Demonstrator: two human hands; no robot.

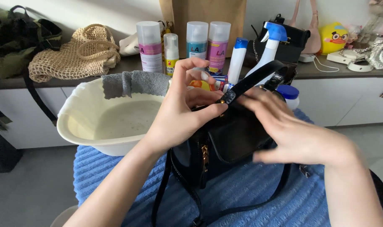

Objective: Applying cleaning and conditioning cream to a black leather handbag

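A glossy black handbag (pixel 229 143) with a gold clasp stands on a blue ribbed towel (pixel 250 189) in front of me. My left hand (pixel 181 111) grips the bag's top edge where the short black handle (pixel 254 77) joins it, thumb and fingers pinched there. My right hand (pixel 296 134) lies flat over the bag's right side, fingers spread and blurred. The long black shoulder strap (pixel 164 189) hangs down over the towel.
A cream basin (pixel 80 126) with cloudy water and a grey cloth (pixel 134 83) over its rim stands to the left. Behind the bag are several cleaner bottles (pixel 208 42) and a blue-topped spray bottle (pixel 269 42). The dark counter holds a woven bag (pixel 78 52), a black purse and a yellow duck toy (pixel 333 38).
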